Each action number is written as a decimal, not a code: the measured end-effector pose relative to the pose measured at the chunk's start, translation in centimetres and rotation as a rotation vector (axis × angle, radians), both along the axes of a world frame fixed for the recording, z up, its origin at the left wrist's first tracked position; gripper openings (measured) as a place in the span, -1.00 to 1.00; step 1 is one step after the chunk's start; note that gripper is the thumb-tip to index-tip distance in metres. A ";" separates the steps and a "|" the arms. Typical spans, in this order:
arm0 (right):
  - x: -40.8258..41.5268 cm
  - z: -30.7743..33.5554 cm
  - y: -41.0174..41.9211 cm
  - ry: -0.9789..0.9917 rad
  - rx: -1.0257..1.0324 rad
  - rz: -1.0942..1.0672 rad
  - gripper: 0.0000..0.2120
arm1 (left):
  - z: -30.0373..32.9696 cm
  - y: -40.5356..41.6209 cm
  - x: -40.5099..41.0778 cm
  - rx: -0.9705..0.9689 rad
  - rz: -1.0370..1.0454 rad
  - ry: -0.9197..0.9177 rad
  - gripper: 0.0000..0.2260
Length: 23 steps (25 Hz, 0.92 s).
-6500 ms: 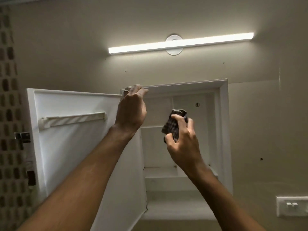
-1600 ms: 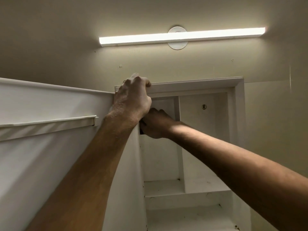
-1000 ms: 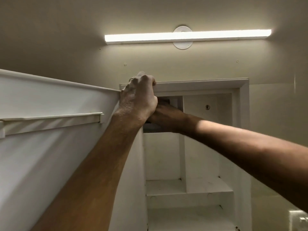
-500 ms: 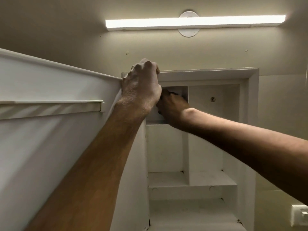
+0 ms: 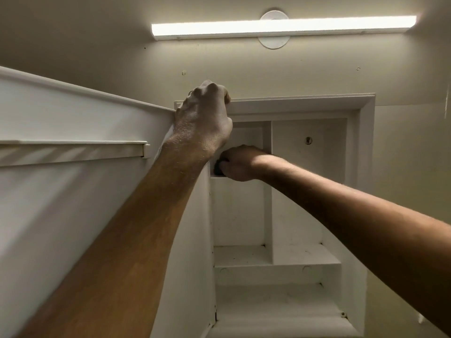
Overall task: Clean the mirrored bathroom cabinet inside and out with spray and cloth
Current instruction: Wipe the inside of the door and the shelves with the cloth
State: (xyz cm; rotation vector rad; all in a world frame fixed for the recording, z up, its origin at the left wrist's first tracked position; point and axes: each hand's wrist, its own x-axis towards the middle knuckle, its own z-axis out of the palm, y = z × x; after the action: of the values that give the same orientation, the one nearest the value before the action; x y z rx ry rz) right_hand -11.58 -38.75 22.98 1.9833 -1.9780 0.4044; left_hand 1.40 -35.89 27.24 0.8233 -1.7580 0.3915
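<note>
Cabinet (image 5: 361,147) is wall-mounted, door (image 5: 73,203) swung open to the left, inside face toward camera. Left hand (image 5: 203,120) grips the door's top corner, fingers curled over the edge, holding it steady. Right hand (image 5: 240,164) reaches into the upper-left compartment, at the front edge of the small shelf (image 5: 217,176). Fingers curled around something dark, just a sliver showing at the knuckles, likely the cloth (image 5: 218,167); most of it is hidden by the hand. Spray not in view. Lower shelves (image 5: 317,258) are bare, with dark specks and scuffs visible on the walls and ledges, so interior wiping looks only partly done. Light bar (image 5: 283,26) on the wall above.

Risks: the left arm is putting weight on the open door; too much pull could strain the hinges or swing the door. Right hand is working cramped under the left wrist, so corners of that compartment could easily get missed. The reach is overhead, so the cloth could slip out and drop. Mirror side of the door can't be seen, state unknown.
</note>
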 end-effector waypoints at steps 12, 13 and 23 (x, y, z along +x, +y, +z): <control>-1.6 0.2 2.6 -0.077 0.087 0.357 -0.80 | 0.0 0.1 -0.1 0.007 0.020 -0.006 -0.60; -1.8 0.2 3.5 -0.076 0.092 0.370 -0.81 | 0.0 0.2 -0.1 0.008 0.021 -0.007 -0.60; -5.1 -0.8 12.8 -0.158 0.045 0.342 -0.76 | -1.0 0.2 -0.5 -0.071 0.087 -0.049 -0.64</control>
State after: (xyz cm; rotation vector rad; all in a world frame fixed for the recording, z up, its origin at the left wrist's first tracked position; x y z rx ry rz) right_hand -16.69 -25.91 22.14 2.3924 -1.7433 0.6181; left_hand 0.95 -35.70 26.24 0.8476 -1.7466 0.5332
